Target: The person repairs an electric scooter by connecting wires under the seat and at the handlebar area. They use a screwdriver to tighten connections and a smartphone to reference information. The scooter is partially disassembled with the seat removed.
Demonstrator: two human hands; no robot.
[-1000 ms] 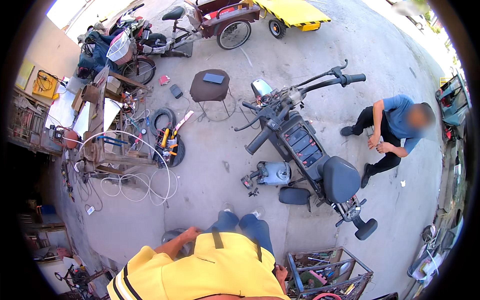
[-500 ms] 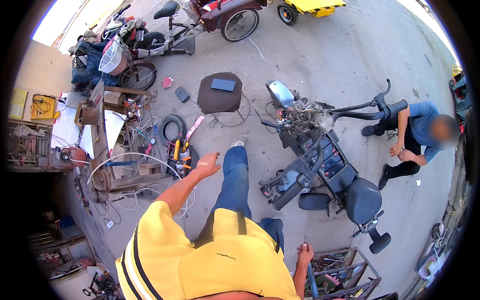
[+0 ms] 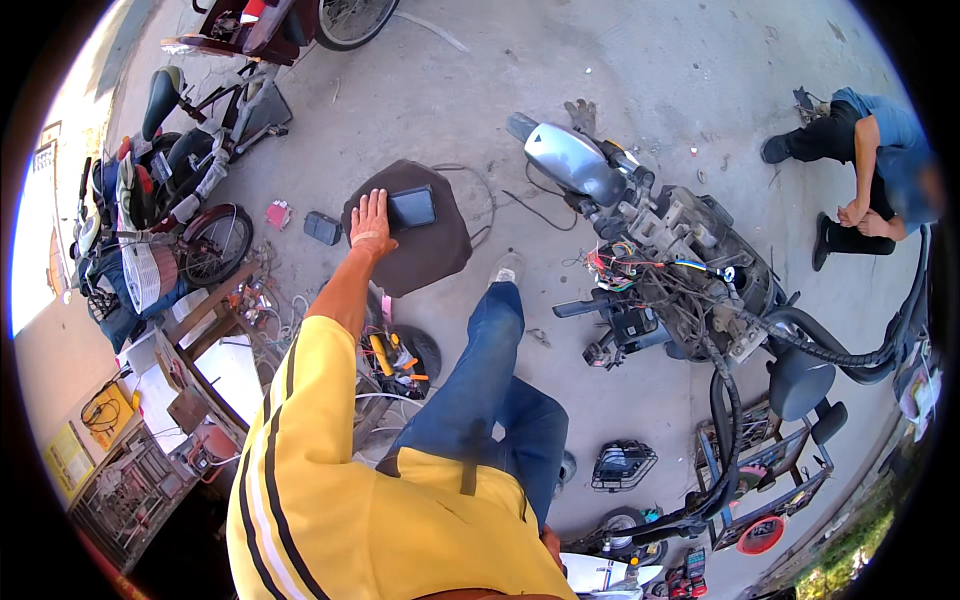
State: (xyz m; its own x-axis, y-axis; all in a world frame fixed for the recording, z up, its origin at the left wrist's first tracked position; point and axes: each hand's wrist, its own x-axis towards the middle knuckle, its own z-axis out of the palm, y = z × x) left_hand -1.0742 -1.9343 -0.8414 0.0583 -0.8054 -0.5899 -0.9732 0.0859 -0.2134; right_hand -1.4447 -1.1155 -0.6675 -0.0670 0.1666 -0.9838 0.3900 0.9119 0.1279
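Observation:
My left hand lies on the dark brown stool seat, fingers stretched out flat and nothing gripped. Right beside its fingers rests a dark flat rectangular device, which looks like a phone. Only a sliver of my right hand shows past my yellow shirt; its fingers are hidden. To the right of the stool stands a partly stripped electric scooter, with a bundle of coloured wires exposed and a silver-blue front fender.
A grey box-like item and a pink packet lie left of the stool. Nearer me are a tyre and yellow-handled tools. A loaded bicycle stands left, a metal rack lower right. Another person crouches far right.
My left hand has reached forward and come down on the stool beside the device. I have moved closer to the stool, and the view has turned. My right hand has mostly gone out of sight.

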